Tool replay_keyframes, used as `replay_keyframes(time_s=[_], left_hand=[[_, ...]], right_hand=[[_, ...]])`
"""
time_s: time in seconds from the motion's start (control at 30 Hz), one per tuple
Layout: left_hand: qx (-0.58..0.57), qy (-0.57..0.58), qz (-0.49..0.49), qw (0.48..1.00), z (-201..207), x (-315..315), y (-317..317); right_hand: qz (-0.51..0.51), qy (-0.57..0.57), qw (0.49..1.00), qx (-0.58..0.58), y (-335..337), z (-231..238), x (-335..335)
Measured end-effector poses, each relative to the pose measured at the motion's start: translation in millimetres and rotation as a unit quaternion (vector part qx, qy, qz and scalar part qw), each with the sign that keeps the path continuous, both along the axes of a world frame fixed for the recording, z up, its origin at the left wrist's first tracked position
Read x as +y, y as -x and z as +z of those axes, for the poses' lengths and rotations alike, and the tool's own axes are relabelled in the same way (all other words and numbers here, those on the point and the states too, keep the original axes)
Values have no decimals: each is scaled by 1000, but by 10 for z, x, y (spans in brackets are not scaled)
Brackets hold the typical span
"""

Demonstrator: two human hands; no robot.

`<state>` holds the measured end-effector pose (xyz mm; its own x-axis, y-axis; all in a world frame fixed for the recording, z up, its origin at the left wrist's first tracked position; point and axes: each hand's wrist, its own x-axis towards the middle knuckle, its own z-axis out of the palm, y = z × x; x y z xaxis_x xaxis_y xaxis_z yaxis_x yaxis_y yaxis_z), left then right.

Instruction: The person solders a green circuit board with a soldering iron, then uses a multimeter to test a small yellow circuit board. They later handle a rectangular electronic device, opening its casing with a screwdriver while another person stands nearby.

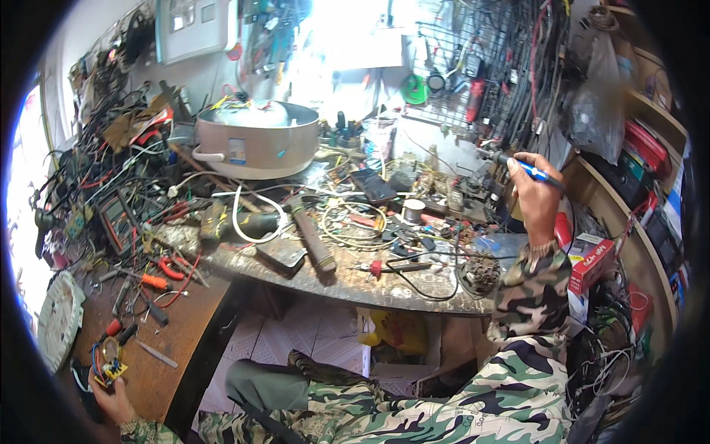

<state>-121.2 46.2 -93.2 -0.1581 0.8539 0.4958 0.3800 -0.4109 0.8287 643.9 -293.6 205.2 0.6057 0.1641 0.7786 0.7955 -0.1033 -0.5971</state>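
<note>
My right hand (536, 203) is raised over the right end of the bench, fingers wrapped round the blue handle of a soldering iron (536, 172). Its tip points left, toward the tools hanging on the wall. Low at the far left, my left hand (115, 403) grips a small circuit board (112, 368) with a coil and coloured wires on it. The fingers behind the board are partly hidden. Beside the board lie screwdrivers (115, 328) and a slim pointed tool (157, 353) on the brown tabletop.
A wide round pot (255, 144) stands at the back. On the worn bench lie a hammer (313, 240), a solder spool (413, 211), a wire-mesh clump (481, 274) and scattered parts. Tangled cables and a multimeter (115, 222) crowd the left. A red box (590, 264) stands by shelves at right.
</note>
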Motion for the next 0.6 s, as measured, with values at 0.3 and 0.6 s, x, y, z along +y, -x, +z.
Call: replay_keyframes(time_s=[0.3, 0.6], left_hand=[[145, 11, 56, 988, -112, 271, 311], [82, -48, 50, 994, 9, -158, 419]], right_hand=[[-249, 120, 958, -75, -1854, -422, -218], [-333, 174, 927, 14, -2923, -760, 528]])
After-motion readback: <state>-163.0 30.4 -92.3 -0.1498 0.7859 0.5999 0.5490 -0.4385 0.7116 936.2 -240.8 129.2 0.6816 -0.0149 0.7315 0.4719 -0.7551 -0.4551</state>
